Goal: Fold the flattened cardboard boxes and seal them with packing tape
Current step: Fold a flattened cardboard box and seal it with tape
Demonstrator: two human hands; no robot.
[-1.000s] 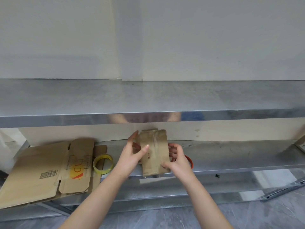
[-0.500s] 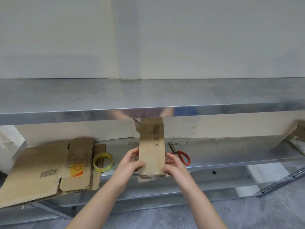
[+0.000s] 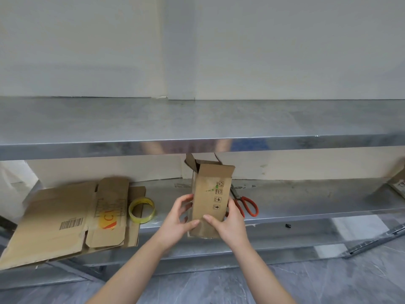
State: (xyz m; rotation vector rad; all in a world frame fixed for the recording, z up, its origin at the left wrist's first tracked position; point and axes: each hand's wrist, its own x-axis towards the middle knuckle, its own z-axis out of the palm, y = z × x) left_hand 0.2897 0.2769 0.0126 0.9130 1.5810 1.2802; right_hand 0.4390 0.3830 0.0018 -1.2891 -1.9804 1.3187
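A small brown cardboard box (image 3: 209,194) stands upright at the front edge of the lower metal shelf (image 3: 306,200), its top flaps open just under the upper shelf. My left hand (image 3: 178,218) grips its lower left side and my right hand (image 3: 230,222) grips its lower right side, thumbs on the front face. Flattened cardboard boxes (image 3: 65,218) lie stacked on the shelf at the left. A yellow roll of packing tape (image 3: 142,209) rests beside them.
Red-handled scissors (image 3: 245,204) lie on the lower shelf just right of the box. The upper metal shelf (image 3: 197,119) overhangs close above the box top. Another cardboard piece (image 3: 397,183) shows at the far right. Grey tiled floor lies below.
The box has been turned from a flat, tilted piece into an upright open shape. Both hands slid down to its lower part, and the scissors came into view behind it.
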